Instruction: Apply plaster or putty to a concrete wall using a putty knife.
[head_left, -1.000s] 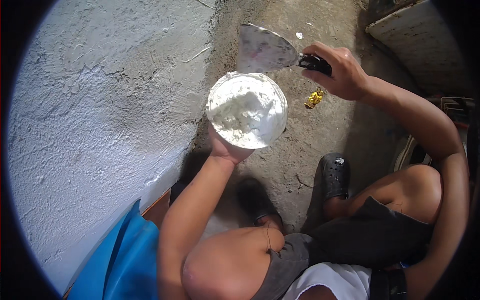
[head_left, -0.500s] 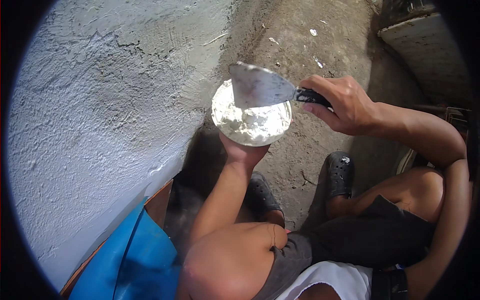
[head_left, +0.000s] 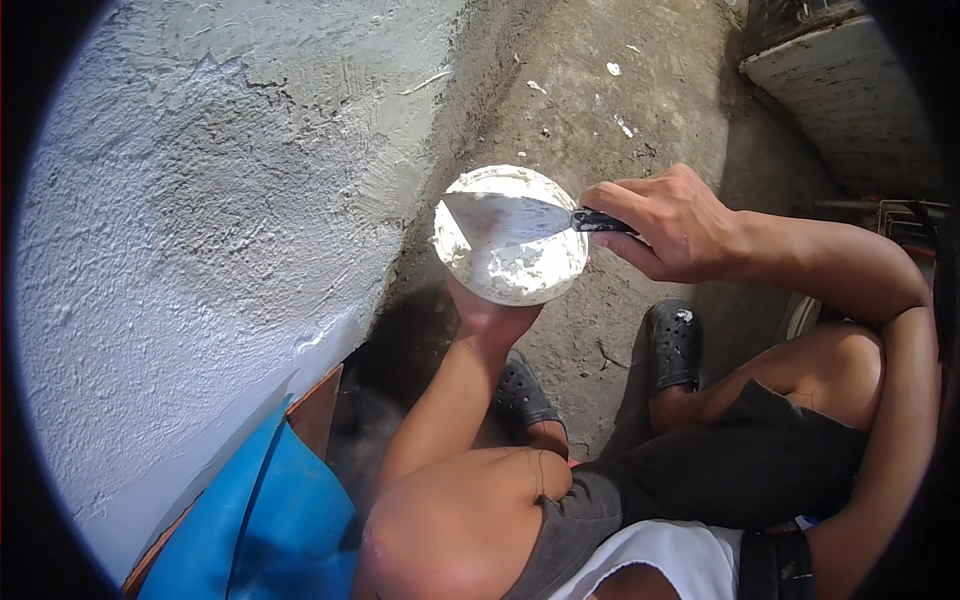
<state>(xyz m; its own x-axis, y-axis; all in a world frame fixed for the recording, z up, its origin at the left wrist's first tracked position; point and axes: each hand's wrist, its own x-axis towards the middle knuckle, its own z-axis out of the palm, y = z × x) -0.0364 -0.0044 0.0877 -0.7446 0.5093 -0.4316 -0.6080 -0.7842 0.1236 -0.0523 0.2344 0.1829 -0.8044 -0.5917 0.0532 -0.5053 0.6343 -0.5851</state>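
My left hand [head_left: 497, 318] supports a round white tub [head_left: 520, 296] from below; its fingers are hidden underneath. White paste [head_left: 510, 272] fills the tub, bright in the sunlight. A wide putty knife [head_left: 510, 220] with a dark handle is in my right hand [head_left: 672, 225], the fingers closed round the handle. Its metal blade lies across the top of the tub, over the paste, pointing left. Whether the blade touches the paste I cannot tell.
A rough, partly coated wall [head_left: 200, 270] rises on the left. At lower left lies a blue sheet-like object [head_left: 270, 510]. White flecks [head_left: 613, 69] dot the concrete floor [head_left: 590, 120]. A large pale container [head_left: 840, 100] stands at upper right. My feet wear dark clogs [head_left: 674, 345].
The putty knife has moved down and its blade lies flatter over the tub. The tub has shifted slightly right and down. Both hands keep their hold.
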